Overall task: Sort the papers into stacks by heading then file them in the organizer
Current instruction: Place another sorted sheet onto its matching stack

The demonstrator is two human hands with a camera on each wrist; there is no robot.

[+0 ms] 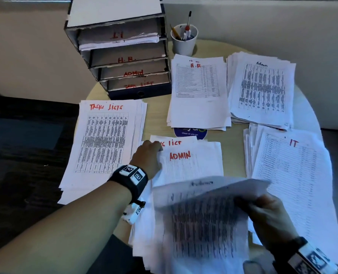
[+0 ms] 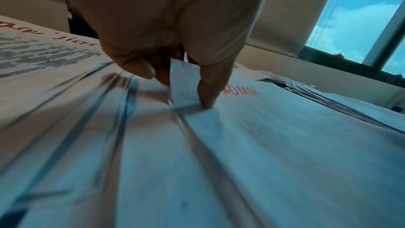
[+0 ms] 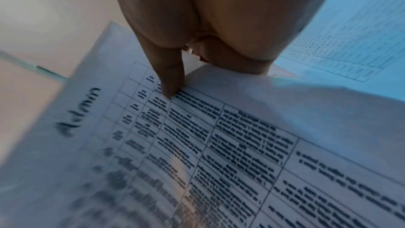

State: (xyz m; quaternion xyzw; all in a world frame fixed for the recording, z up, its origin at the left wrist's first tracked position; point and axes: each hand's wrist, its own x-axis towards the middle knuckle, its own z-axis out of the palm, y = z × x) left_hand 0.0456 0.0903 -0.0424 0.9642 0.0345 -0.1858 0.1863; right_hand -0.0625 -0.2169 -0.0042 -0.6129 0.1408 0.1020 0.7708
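Sorting is unfinished: beside the organizer (image 1: 120, 56), four stacks lie unfiled while the right hand (image 1: 267, 216) pinches an Admin sheet (image 1: 203, 214) and the left hand (image 1: 147, 155) pinches the next sheet's corner (image 2: 181, 75).

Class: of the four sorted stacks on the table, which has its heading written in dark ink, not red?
The Admin stack, far right beside the H.R. stack. Task Lists, H.R. and IT are headed in red.

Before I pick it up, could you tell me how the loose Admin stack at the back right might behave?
The Admin stack looks thick with splayed edges, so it will likely sag and shed sheets when lifted. The Admin sheet in the right hand already curls, suggesting floppy paper.
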